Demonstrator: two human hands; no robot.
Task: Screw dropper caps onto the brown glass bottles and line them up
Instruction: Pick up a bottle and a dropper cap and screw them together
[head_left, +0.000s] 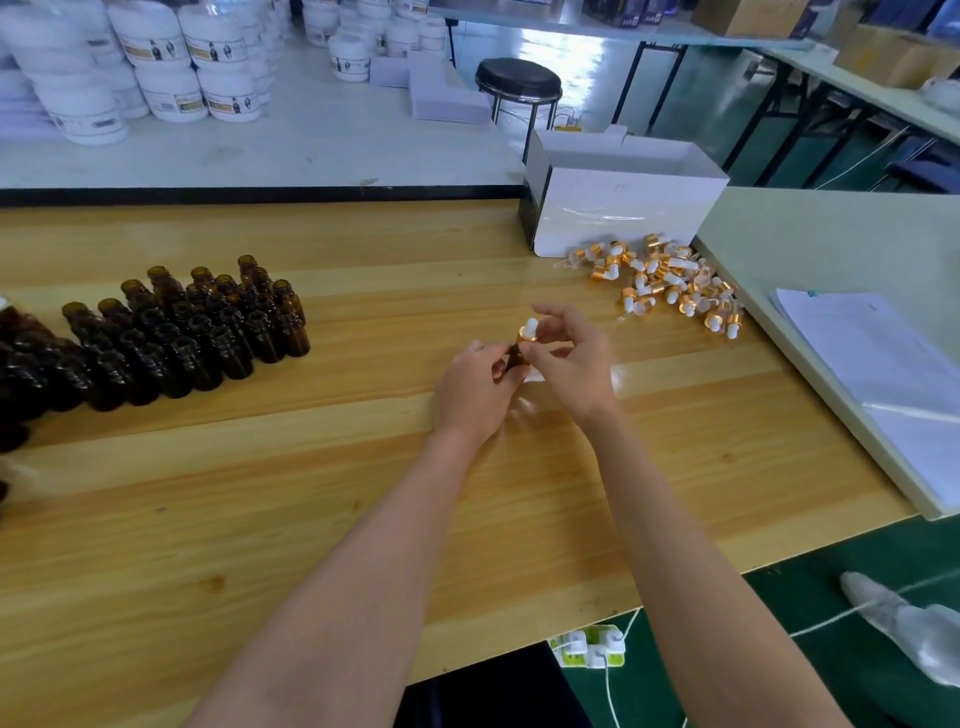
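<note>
Dropper cap (528, 332) meets brown bottle (516, 357) over mid-desk (311, 493)
The left hand (475, 384) grips the bottle and the right hand (571, 364) pinches the cap. A tilted start could cross-thread it. Bare wood lies around them, with the uncapped bottles (171, 343) well left and the loose caps (670, 283) well right.

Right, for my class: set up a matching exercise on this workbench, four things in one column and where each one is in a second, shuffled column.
Things
1. open bottles
2. loose caps
3. single bottle
4. stack of paper

Places
A. on the pale side table, right
B. gripped by the left hand, right hand pinching its cap
C. heaped in front of the white box
D. grouped on the wooden table's left

Pairs: 1-D, 2-C, 3-B, 4-A
</note>
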